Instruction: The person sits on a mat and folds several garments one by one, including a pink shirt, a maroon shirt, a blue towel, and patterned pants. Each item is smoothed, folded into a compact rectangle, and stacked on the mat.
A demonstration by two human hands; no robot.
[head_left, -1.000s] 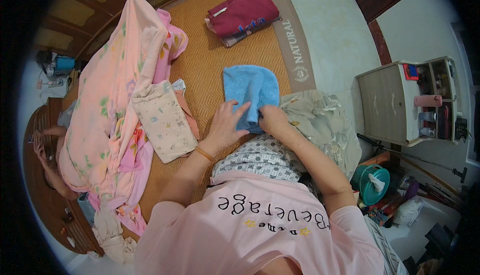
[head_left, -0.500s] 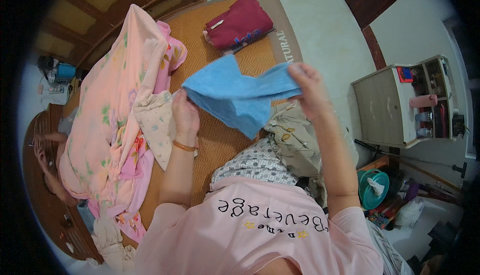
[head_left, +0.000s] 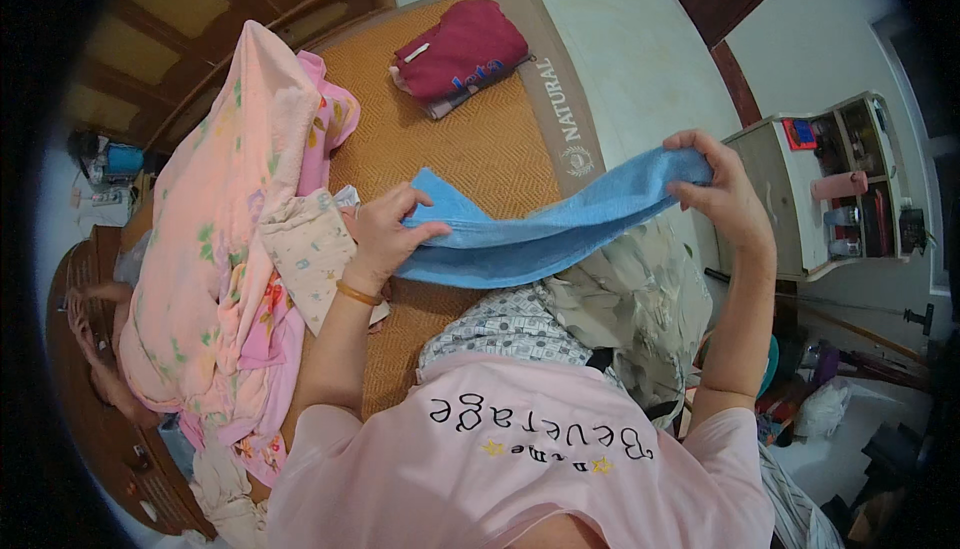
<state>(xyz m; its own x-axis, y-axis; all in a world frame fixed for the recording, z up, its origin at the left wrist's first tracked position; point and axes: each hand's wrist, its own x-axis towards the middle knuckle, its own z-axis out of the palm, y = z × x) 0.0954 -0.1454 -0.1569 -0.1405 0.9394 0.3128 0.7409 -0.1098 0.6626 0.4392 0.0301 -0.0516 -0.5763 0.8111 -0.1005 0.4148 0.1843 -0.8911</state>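
Note:
A soft blue cloth (head_left: 540, 244), towel-like in look, is stretched sideways in the air between my two hands, over the woven mat (head_left: 450, 174) of the bed. My left hand (head_left: 383, 234) pinches its left end, with thumb and fingers on the edge. At its right end my right hand (head_left: 735, 194) grips the gathered cloth, held higher and farther right. The cloth hangs in a long fold, and a corner sticks up beside my left hand. Just left of that hand lies a cream patterned garment (head_left: 305, 249).
A pink floral blanket (head_left: 205, 219) is heaped on the left, and a folded maroon garment (head_left: 475, 44) lies at the far end. Greenish-grey fabric (head_left: 630, 299) bunches near my lap. A cabinet (head_left: 765, 189) stands right. Bare arms (head_left: 100, 329) show far left, possibly a reflection.
My right hand has moved right and slightly down, pulling the blue cloth into a long strip. My left hand has shifted a little and turned, with its fingers now over the cloth's edge.

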